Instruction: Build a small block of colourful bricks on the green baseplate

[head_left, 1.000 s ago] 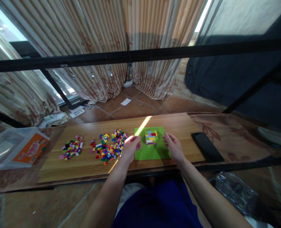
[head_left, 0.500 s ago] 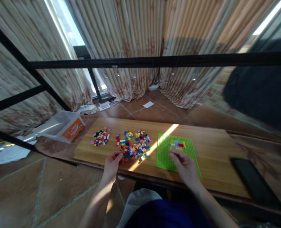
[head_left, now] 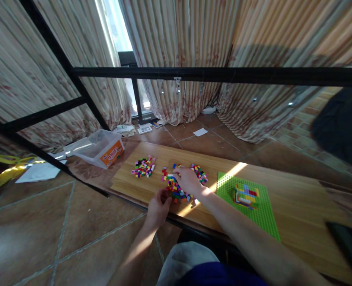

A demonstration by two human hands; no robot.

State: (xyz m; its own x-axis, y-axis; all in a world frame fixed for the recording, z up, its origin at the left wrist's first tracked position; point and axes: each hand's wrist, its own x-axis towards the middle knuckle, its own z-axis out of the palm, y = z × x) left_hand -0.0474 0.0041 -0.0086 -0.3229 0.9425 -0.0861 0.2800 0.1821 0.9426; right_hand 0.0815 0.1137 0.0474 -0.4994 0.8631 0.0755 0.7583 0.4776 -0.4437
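A loose pile of small coloured toy bricks point(head_left: 180, 193) lies on the wooden board point(head_left: 146, 190). Over the pile's middle is my right hand point(head_left: 189, 180), its fingers bent down and closed at the bricks; whatever is between the fingertips is hidden. At the pile's near left edge my left hand point(head_left: 158, 206) rests with curled fingers, thumb close to them, and anything held is too small to make out. To the right, a green baseplate point(head_left: 262, 210) bears a small built block of coloured bricks point(head_left: 245, 195), with neither hand touching it.
Another brick pile point(head_left: 143, 167) lies further left. A clear plastic bin point(head_left: 97, 149) with an orange label stands at the board's left end. A dark flat object point(head_left: 347, 246) is at the right edge. A black metal bar point(head_left: 205, 74) crosses behind, before curtains point(head_left: 176, 35).
My right hand has moved left from the baseplate to the brick pile, uncovering the built block. My left hand stays by the pile's near edge. The view has shifted left.
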